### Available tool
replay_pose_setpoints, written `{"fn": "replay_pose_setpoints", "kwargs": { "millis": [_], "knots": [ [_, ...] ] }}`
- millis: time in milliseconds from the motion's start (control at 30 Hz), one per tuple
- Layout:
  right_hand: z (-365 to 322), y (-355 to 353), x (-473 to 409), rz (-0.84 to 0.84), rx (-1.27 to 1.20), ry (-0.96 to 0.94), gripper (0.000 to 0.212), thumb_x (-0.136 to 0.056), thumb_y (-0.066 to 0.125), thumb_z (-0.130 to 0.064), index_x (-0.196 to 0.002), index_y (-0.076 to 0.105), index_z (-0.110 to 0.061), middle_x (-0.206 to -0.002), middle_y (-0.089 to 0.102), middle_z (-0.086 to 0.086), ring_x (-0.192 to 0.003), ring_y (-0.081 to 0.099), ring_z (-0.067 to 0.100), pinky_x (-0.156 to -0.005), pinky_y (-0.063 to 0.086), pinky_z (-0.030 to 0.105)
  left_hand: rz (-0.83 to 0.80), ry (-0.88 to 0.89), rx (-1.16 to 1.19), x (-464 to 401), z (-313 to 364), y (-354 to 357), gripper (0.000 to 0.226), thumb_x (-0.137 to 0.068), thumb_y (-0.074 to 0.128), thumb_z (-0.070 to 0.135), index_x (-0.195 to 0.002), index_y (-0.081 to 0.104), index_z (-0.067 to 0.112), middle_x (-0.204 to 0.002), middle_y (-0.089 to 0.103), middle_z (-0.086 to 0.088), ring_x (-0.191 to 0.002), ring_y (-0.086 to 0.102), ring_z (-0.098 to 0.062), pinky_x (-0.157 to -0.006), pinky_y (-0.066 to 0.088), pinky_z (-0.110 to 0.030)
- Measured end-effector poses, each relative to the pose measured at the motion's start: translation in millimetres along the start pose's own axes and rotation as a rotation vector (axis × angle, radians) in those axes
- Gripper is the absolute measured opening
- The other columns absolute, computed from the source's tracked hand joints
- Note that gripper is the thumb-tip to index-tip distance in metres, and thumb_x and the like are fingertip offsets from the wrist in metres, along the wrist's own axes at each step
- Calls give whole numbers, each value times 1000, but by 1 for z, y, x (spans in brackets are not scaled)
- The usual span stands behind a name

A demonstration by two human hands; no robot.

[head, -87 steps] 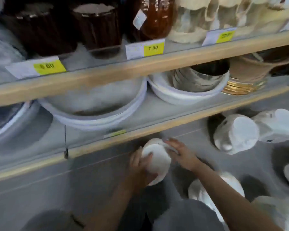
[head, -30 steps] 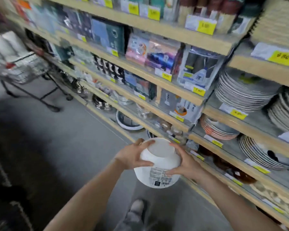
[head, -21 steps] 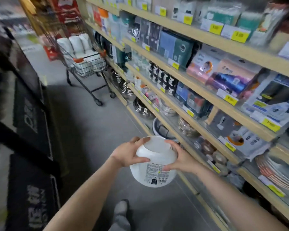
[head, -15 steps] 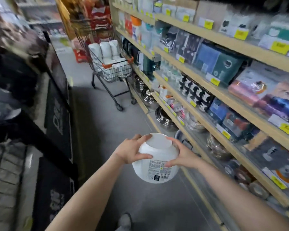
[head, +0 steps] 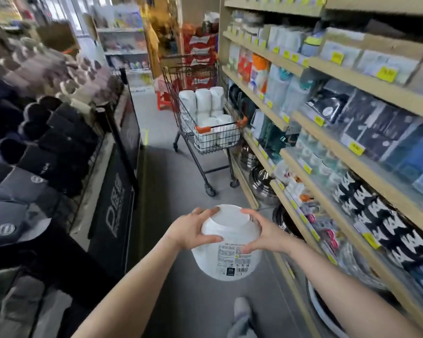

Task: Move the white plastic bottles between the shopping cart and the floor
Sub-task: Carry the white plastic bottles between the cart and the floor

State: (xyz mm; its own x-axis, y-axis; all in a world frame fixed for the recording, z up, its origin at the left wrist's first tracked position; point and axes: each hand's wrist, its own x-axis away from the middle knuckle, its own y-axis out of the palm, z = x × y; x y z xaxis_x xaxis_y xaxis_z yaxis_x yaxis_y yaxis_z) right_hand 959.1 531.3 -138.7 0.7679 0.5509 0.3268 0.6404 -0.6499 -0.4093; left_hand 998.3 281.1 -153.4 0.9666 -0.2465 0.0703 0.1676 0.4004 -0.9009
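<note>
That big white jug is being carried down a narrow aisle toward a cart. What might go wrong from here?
Three risks, all guesses:
1. The left hand and right hand grip only the upper end of the white plastic bottle, nothing supporting it underneath, so it may slip.
2. The shopping cart already looks stacked with white bottles; another might topple out.
3. The shelves crowd the right side, so an elbow might knock goods down.

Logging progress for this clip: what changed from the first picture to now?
The white plastic bottle came up off the floor by the bottom shelf and is carried toward the shopping cart, now straight ahead. Left hand and right hand hold it as before.
</note>
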Motion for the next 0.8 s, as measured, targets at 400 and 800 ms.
{"fn": "replay_pose_setpoints", "kwargs": {
  "millis": [400, 800],
  "knots": [
    [-50, -153, -238, -120, 101, -68, 95, -58, 86, -6, -130, 35, -39, -119, 49, -4, -95, 52, 2, -66, 39, 0, 95, -167, 57, -222, -82, -69, 90, -64, 44, 84, -142, 20, 46, -129, 47, 4, -106, 59, -24, -93, 47, -38],
    [-111, -212, -488, 4, 71, -43, 97, -58, 87, -9, -136, 35, -31, -122, 49, -6, -95, 50, -2, -65, 41, 2, 35, -32, 16, -440, -253, -176, 94, -63, 45, 84, -144, 23, 41, -130, 45, 2, -113, 55, -24, -92, 43, -35]
  ]
}}
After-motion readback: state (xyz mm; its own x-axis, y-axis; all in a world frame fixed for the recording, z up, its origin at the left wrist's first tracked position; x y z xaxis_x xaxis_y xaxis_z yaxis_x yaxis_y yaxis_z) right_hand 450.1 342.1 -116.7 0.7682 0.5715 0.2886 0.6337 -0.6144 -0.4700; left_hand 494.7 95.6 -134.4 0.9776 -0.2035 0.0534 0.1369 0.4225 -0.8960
